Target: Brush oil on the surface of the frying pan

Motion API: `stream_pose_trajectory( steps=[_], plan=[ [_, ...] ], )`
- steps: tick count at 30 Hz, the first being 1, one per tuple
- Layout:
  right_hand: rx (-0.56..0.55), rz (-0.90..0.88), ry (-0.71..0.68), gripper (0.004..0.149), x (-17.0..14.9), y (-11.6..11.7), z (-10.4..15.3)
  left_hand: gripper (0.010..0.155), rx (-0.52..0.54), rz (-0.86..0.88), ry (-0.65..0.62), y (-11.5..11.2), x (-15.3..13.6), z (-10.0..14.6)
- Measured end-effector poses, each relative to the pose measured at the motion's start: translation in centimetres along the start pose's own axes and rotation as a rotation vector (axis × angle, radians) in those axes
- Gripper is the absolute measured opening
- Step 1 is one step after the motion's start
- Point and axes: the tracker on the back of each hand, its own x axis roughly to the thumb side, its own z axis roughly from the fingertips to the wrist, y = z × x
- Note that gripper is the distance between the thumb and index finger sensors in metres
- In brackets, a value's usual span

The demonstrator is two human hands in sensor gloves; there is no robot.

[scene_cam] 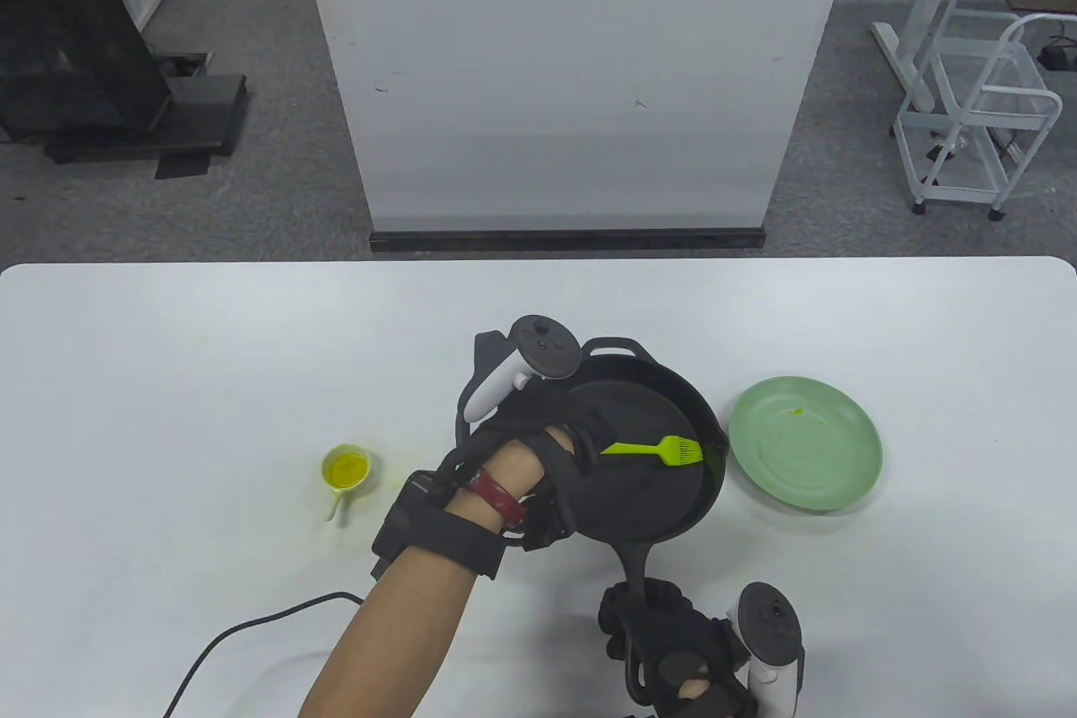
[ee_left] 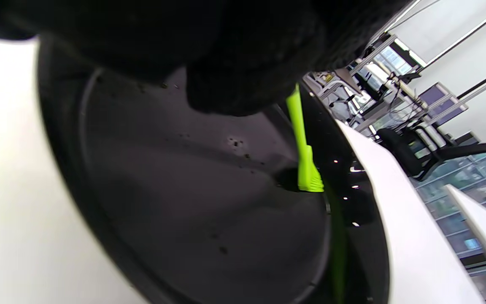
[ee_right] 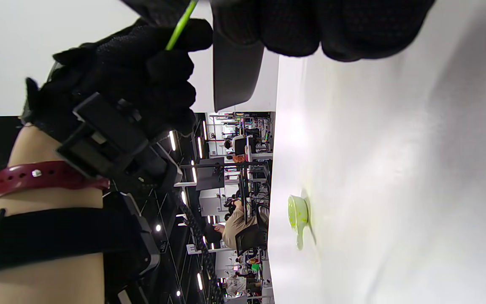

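Observation:
A black frying pan (scene_cam: pixel 648 491) sits at the table's middle, its handle pointing toward me. My left hand (scene_cam: pixel 555 432) reaches over the pan's left side and holds a green silicone brush (scene_cam: pixel 665 450) by its handle; the bristles rest on the pan floor near the right wall. In the left wrist view the brush (ee_left: pixel 306 169) touches the dark pan surface (ee_left: pixel 192 194). My right hand (scene_cam: pixel 681 651) grips the pan handle (scene_cam: pixel 635 562) at the near edge. A small yellow-green oil cup (scene_cam: pixel 345 472) stands left of the pan, also in the right wrist view (ee_right: pixel 298 213).
A light green plate (scene_cam: pixel 806 442) lies right of the pan, almost touching it. A black cable (scene_cam: pixel 244 634) runs across the near left of the table. A white panel stands behind the table's far edge.

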Motion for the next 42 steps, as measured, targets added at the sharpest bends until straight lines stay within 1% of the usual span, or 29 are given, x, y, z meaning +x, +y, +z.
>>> stream_pose_trajectory(
  steps=[5,13,23,28,34,42],
  plan=[
    [-0.001,0.0,0.002,0.048,0.0,0.0,0.0,0.049,0.036,-0.067,0.03,0.5,-0.6,0.7],
    [-0.004,-0.006,0.01,0.048,0.0,0.0,0.1,0.05,0.085,-0.185,0.107,2.1,-2.0,2.4],
    [-0.007,-0.011,0.023,0.048,0.0,0.0,0.1,0.051,0.121,-0.259,0.189,3.7,-4.1,4.2],
    [-0.006,-0.011,0.024,0.048,0.0,0.0,0.1,0.052,0.166,-0.307,0.206,4.2,-4.6,5.4],
    [-0.005,-0.01,0.026,0.048,0.0,0.0,0.0,0.051,0.202,-0.377,0.211,4.7,-4.0,6.7],
    [-0.007,-0.011,0.032,0.048,0.0,0.0,0.0,0.048,0.286,-0.499,0.187,5.5,-1.2,9.1]
  ],
)
